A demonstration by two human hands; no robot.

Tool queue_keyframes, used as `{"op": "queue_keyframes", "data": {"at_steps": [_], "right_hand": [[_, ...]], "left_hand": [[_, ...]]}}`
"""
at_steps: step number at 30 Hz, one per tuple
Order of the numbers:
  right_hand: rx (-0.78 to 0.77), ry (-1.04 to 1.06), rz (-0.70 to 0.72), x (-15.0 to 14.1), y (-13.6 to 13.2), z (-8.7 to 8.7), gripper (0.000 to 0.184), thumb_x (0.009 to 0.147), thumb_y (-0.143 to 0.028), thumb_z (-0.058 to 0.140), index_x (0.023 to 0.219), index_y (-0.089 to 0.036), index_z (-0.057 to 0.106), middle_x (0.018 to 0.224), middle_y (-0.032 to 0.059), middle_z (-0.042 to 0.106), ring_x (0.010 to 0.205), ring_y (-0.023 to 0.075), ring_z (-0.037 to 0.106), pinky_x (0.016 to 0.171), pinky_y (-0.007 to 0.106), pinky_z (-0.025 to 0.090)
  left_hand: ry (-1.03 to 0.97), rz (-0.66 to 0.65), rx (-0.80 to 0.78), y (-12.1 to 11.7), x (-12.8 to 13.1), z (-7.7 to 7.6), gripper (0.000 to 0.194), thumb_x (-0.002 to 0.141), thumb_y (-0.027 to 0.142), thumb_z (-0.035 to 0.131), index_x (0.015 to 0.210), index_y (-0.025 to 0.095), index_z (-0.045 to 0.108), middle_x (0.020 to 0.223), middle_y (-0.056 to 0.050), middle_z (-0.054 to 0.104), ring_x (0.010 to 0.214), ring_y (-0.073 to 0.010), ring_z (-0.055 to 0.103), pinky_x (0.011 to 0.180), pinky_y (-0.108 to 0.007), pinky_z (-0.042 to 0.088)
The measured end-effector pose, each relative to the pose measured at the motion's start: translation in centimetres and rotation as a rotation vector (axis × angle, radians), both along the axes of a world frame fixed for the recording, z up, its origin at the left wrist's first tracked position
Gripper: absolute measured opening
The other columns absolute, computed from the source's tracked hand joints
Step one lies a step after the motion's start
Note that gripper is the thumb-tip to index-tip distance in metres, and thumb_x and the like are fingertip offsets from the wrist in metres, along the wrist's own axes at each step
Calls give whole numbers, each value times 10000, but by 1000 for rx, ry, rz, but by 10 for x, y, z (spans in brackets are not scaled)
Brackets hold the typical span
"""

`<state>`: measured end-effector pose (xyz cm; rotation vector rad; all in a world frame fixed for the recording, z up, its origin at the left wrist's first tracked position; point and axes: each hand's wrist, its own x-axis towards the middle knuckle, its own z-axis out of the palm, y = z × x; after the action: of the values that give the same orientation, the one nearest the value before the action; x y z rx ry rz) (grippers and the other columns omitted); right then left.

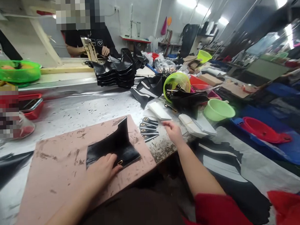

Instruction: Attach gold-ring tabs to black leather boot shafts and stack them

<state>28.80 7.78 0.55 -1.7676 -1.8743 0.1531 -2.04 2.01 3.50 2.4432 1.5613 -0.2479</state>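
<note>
A black leather piece point(111, 140) lies folded partly open on a pink board point(55, 155), its far flap standing up. My left hand point(104, 166) rests on its near edge, fingers and thumb closed on the leather beside a small gold ring point(120, 162). To the right, my right hand point(174, 131) is over the table with thumb and fingers drawn together; whatever they may hold is too small to make out. Beside its fingertips are a white pad point(159, 111) and several black tabs point(149, 129) with gold rings and pale strips.
A lime basket point(177, 85) lies tipped beyond the pads, near a pale green bowl point(218, 110). Stacked black leather pieces point(116, 72) stand at the back. A co-worker point(88, 42) sits across the table. Black pieces with grey strips point(220, 165) hang at the right.
</note>
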Motion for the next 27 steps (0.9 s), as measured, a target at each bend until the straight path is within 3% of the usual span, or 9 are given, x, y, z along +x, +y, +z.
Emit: {"op": "queue_keyframes", "data": {"at_steps": [5,8,10,13,16,19,22,25,27], "right_hand": [[94,-280,-267,61,76,33,559,752,-73,331,1309,-73,384,1358,163,376,1267,272,289,1007,463,230],[131,-409,-298,80,91,39,558,744,-26,300,1282,-94,431,1266,173,484,1212,283,374,975,510,234],[171,-486,-254,88,87,36,505,758,-29,299,1206,-111,517,1158,162,571,1133,261,456,969,468,261],[228,-582,-178,100,68,30,361,786,-84,351,990,-144,644,895,119,656,947,210,552,943,354,311],[286,-628,-206,119,40,38,307,816,-142,354,746,-155,653,710,113,623,760,213,563,849,361,367],[519,-653,-336,146,6,61,359,866,-254,305,690,-169,607,655,130,593,625,217,539,664,358,404],[733,-634,-418,167,-36,93,410,862,-477,303,686,-218,568,596,108,579,467,181,469,437,288,304],[709,-493,-499,168,-77,122,426,810,-609,312,776,-271,569,641,95,595,451,181,466,407,286,271],[552,-354,-452,155,-94,133,419,803,-620,315,870,-300,577,658,85,596,507,199,514,452,304,336]], "left_hand": [[-36,55,-31,1,-5,0,239,868,371,376,901,179,515,877,-46,565,847,-208,567,710,-307,410],[-74,87,-49,-2,-10,-4,229,860,347,374,889,195,543,896,-45,581,865,-208,573,730,-309,415],[-115,102,-24,-3,-14,-8,234,857,344,368,866,207,556,883,-36,594,850,-198,578,723,-295,417],[-176,90,44,-5,-19,-14,232,848,361,380,838,214,558,838,-22,598,803,-183,576,692,-270,416],[-225,55,106,-10,-25,-19,223,844,372,398,818,212,551,819,-19,593,771,-177,567,674,-262,418],[-310,25,125,-17,-34,-24,200,852,339,388,830,212,540,832,-18,591,773,-170,563,687,-265,428],[-407,29,135,-26,-44,-28,180,857,300,373,866,218,533,854,-21,597,790,-168,568,703,-274,442],[-472,78,134,-36,-54,-27,175,857,281,367,888,224,529,852,-21,611,775,-163,586,691,-275,463],[-503,115,117,-42,-59,-24,175,857,280,365,892,225,527,843,-18,620,763,-158,600,679,-274,480]]}}
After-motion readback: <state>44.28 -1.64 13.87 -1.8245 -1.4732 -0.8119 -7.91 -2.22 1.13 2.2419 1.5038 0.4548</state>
